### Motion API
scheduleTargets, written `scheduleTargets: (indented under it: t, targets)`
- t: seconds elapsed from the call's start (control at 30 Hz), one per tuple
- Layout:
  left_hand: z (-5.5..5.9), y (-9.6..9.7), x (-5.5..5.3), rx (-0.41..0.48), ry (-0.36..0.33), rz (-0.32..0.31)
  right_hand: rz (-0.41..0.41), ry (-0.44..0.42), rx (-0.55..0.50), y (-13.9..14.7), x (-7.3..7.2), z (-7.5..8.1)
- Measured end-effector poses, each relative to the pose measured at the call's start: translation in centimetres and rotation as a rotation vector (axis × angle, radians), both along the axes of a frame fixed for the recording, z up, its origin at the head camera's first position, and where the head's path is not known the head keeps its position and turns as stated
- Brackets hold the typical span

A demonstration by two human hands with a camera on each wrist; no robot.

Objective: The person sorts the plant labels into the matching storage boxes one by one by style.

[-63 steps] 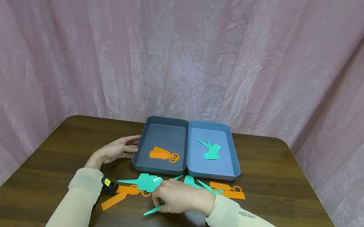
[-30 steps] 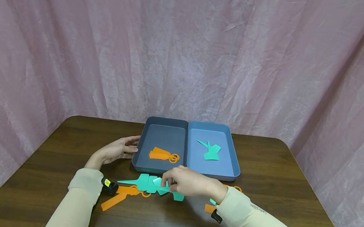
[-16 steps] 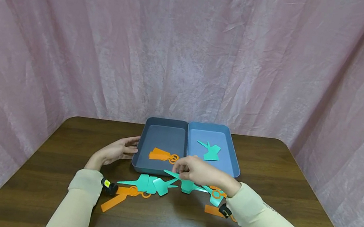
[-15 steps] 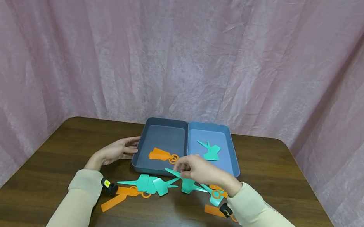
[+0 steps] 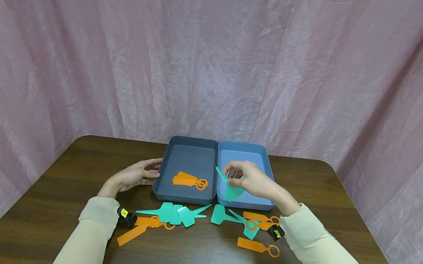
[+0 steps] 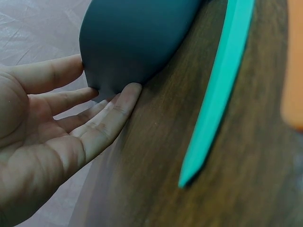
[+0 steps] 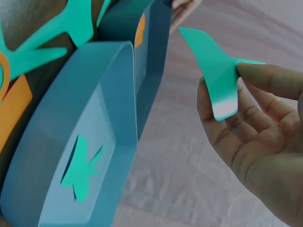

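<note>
My right hand (image 5: 253,181) pinches a green T-shaped plant label (image 7: 222,90) between thumb and fingers, above the light blue tray (image 5: 246,156). In the right wrist view, green plant labels (image 7: 81,168) lie on that tray's floor. With fingers mostly straight, my left hand (image 5: 133,175) rests at the left side of the dark grey tray (image 5: 193,159). The left wrist view has its fingertips against the tray's outer wall (image 6: 128,45). Orange tags (image 5: 186,179) with ring ends lie together in the dark tray.
In front of the trays, several green plant labels (image 5: 187,216) lie in a row on the wooden table (image 5: 184,260). Orange ring tags (image 5: 132,234) are at the left, and another orange tag (image 5: 254,245) lies at the right. A pink curtain (image 5: 222,60) hangs behind.
My right hand has picked up a green plant label from the table and carried it up and rightward over the light blue tray. The left hand has stayed at the dark tray.
</note>
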State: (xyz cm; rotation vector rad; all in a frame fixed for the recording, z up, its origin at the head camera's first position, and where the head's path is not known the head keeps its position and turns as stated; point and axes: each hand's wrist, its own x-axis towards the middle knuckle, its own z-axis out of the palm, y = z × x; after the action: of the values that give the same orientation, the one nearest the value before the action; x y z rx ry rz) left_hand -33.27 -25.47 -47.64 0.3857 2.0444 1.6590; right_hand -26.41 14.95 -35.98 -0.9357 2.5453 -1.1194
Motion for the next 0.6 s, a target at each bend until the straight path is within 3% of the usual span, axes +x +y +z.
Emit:
scheduleTargets:
  t: [0.6]
  targets:
    - [0.0, 0.0, 0.0, 0.004, 0.008, -0.005, -0.142, 0.054, 0.009, 4.1, -1.4, 0.4]
